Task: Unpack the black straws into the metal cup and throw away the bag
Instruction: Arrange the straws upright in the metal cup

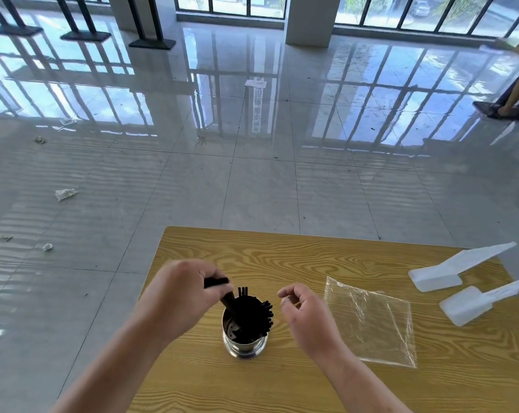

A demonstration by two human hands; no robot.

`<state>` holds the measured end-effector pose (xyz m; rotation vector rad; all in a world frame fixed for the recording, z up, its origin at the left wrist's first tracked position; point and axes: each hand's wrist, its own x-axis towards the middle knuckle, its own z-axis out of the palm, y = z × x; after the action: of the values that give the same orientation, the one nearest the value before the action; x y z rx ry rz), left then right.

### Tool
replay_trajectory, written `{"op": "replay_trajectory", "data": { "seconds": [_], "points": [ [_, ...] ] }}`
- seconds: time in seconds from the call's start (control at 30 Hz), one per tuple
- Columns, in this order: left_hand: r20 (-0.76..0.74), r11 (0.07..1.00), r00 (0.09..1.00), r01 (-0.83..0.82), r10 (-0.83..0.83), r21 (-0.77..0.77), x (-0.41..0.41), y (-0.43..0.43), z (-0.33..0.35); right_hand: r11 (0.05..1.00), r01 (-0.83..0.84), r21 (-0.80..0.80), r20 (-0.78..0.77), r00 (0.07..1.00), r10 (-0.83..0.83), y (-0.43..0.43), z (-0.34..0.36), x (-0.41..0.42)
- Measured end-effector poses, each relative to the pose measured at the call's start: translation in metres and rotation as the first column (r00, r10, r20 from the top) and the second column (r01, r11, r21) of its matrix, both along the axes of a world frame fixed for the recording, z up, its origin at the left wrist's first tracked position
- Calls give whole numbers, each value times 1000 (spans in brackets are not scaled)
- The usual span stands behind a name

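A metal cup (244, 346) stands on the wooden table (282, 257) near its left side. Several black straws (256, 315) stand in it, leaning toward the right rim. My left hand (181, 296) hovers at the cup's left rim, pinching a few black straws whose lower ends dip into the cup. My right hand (307, 312) floats just right of the cup, fingers loosely curled, holding nothing. The clear plastic bag (371, 323) lies flat and empty on the table to the right of my right hand.
Two white plastic scoop-like pieces (449, 271) (472, 305) lie at the table's right edge. The table's left edge drops to a glossy tiled floor with scattered paper scraps (65, 193). A person's leg (517, 90) shows at far right.
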<state>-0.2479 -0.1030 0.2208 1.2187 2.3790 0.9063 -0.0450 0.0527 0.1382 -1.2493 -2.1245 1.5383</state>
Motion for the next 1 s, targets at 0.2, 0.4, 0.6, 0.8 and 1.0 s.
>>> {"op": "replay_trajectory", "data": {
  "seconds": [0.2,0.4,0.6,0.8,1.0],
  "points": [
    [408,864,899,-326,158,383,-22,-1,23,994,32,-107,-23,999,-35,7,-2,4],
    [943,733,327,-655,58,183,-7,15,-6,876,-249,-414,-191,964,184,2,31,-15],
    [999,791,-40,-612,-14,-14,22,17,-41,698,-128,-704,-435,856,-281,12,72,-31],
    [900,905,327,-400,288,-144,27,9,-65,997,-74,-7,-237,969,70,15,82,-27],
    [638,903,666,-416,386,-113,17,2,-74,942,-290,171,-17,955,297,-7,49,-28]
  ]
}}
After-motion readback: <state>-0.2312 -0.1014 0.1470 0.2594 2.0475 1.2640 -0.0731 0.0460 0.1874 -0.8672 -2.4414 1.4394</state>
